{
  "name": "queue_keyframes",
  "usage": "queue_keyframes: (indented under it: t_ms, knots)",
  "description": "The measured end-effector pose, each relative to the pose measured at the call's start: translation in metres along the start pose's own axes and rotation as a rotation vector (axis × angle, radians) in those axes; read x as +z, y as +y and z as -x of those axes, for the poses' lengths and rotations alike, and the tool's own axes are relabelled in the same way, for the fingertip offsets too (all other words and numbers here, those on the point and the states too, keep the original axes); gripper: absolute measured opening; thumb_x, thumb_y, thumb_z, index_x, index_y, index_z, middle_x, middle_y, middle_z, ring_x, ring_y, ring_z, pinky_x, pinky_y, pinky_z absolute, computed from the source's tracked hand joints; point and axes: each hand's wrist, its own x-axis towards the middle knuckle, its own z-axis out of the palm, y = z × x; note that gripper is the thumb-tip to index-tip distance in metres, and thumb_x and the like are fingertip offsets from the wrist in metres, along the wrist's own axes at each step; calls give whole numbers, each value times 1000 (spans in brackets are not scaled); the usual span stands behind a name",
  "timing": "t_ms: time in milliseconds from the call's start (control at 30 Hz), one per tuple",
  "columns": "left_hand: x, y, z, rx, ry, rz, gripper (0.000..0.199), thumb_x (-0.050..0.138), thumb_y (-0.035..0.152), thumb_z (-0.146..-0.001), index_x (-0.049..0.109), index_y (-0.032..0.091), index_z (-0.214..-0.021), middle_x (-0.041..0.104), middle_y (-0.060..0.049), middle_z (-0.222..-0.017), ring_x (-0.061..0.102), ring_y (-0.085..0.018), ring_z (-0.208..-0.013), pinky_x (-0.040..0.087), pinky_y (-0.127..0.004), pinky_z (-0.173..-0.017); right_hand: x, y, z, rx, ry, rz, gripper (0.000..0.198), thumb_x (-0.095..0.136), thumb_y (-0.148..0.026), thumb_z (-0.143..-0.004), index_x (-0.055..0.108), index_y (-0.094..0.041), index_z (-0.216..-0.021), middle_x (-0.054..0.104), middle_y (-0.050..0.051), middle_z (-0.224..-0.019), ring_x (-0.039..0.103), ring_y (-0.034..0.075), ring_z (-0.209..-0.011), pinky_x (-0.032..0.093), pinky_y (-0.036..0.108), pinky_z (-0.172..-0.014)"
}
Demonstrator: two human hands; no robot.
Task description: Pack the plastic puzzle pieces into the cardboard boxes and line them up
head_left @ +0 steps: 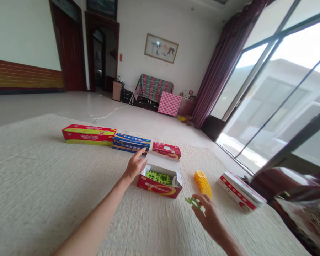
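Note:
A red cardboard box (160, 189) sits on the carpet in front of me with its white lid (164, 161) raised. Inside lie several green lattice-like plastic building blocks (158, 177). My left hand (134, 165) is at the box's back left corner, fingers stretched out and apart, the tips against or just beside the lid's edge. To the right of the box, my right hand (206, 209) pinches a small green plastic building block (193, 202), slightly blurred, above the carpet. Just beyond that hand is a yellow curved strip of lattice blocks (202, 180).
Behind the open box stand a long red-and-yellow box (89, 135), a blue box (131, 142) and a smaller red box (166, 149). A white-and-red box (241, 192) lies to the right, near a dark glossy item (280, 185). Beige carpet (56, 185) surrounds everything.

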Motion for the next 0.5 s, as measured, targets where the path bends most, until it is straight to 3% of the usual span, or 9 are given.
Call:
queue_keyframes:
  t_ms: [100, 267, 400, 500]
  knots:
    - [-4, -7, 12, -35, 42, 73, 56, 58, 36, -77, 58, 13, -128, 56, -13, -138, 49, -31, -129, 40, -39, -103, -15, -37, -20, -78, 93, -29, 23, 53, -28, -86, 60, -23, -107, 65, 9, -106, 65, 21, -88, 54, 37, -76]
    - [-4, -22, 30, -89, 29, 156, 49, 65, 42, -75, 67, 14, -116, 66, -12, -125, 55, -32, -123, 39, -41, -105, -4, -100, -73, -219, 91, -72, 25, 54, -19, -82, 59, -23, -105, 64, 8, -111, 63, 22, -101, 50, 39, -88]
    - [-3, -28, 34, -103, 29, 193, 47, 67, 41, -75, 68, 16, -114, 69, -11, -119, 57, -31, -121, 38, -41, -105, 17, -109, -95, -216, 82, -61, 28, 57, -16, -75, 61, -23, -102, 65, 8, -109, 63, 25, -100, 50, 43, -88]
    - [-4, -30, 34, -115, 31, 215, 49, 66, 42, -76, 66, 14, -116, 69, -11, -120, 56, -31, -121, 38, -41, -105, 21, -94, -92, -195, 195, -92, 36, 59, -21, -75, 59, -22, -111, 58, 11, -125, 57, 28, -113, 46, 48, -95]
